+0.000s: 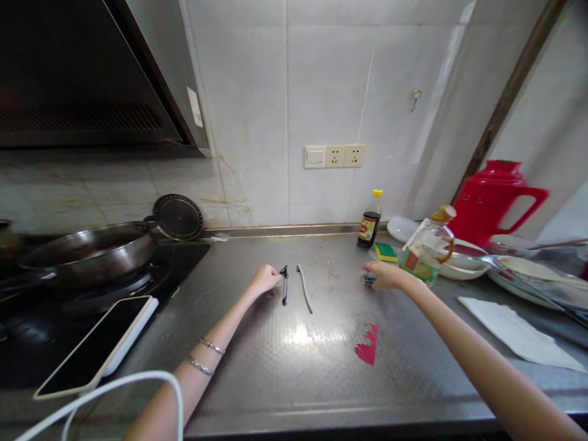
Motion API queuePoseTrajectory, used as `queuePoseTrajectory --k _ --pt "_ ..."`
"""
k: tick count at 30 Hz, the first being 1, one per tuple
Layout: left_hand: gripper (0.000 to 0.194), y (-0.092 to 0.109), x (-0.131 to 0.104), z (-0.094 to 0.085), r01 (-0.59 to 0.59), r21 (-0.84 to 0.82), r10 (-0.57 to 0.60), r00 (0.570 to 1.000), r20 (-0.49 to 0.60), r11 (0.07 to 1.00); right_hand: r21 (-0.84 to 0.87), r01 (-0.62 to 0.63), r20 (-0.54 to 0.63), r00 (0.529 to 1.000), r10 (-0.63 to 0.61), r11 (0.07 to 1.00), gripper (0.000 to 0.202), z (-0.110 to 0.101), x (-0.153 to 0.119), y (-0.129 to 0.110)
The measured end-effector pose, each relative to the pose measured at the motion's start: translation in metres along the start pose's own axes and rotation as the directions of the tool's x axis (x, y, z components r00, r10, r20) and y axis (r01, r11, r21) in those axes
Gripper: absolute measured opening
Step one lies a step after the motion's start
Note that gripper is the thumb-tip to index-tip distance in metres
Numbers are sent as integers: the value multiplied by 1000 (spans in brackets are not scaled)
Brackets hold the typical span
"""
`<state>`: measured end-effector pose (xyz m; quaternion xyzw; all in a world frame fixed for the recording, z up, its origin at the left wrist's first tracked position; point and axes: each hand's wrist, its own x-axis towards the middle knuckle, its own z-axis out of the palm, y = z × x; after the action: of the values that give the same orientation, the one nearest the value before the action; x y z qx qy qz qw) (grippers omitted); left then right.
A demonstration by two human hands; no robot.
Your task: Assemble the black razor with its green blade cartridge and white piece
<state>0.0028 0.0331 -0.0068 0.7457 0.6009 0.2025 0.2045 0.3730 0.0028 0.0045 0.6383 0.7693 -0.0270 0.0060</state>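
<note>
My left hand (266, 278) is closed at the fingertips on the upper end of a slim dark stick-like item (285, 288) with a greenish top, close to the steel countertop (257, 380). Just right of it, a thin pale rod (304, 289) with a darker upper tip lies apart on the counter. Further right, my right hand (386, 275) has its fingers closed around a small teal-and-dark patterned object (369, 278), low over the counter. Most of that object is hidden by the fingers, and its kind is unclear.
Left are a phone (98, 343) with a white cable (133, 376) and a pan (96, 245) on the stove. At right are a sauce bottle (369, 223), a sponge (386, 252), an oil jug (422, 257), a red thermos (487, 205), dishes and white paper (514, 331).
</note>
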Motion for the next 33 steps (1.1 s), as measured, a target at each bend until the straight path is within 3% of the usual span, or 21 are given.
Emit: queuePoseTrajectory --k 4,9,16,21,33 --pt "26 -5 -3 3 22 -21 -22 1000 9 1000 48 102 -1 995 -102 994 46 -7 6 -17" --pt "27 -8 -5 13 66 -31 -65 997 49 997 214 220 -66 975 -211 952 55 -13 17 -62" --pt "27 -3 -11 18 43 17 -43 999 28 999 263 299 -50 954 -297 917 58 -4 34 -110" --pt "25 2 -14 18 27 72 -28 1000 11 997 231 277 -20 960 -280 933 59 8 41 -116" --pt "30 7 -20 16 20 127 -20 1000 -4 992 287 278 -100 960 -260 917 49 18 41 -113"
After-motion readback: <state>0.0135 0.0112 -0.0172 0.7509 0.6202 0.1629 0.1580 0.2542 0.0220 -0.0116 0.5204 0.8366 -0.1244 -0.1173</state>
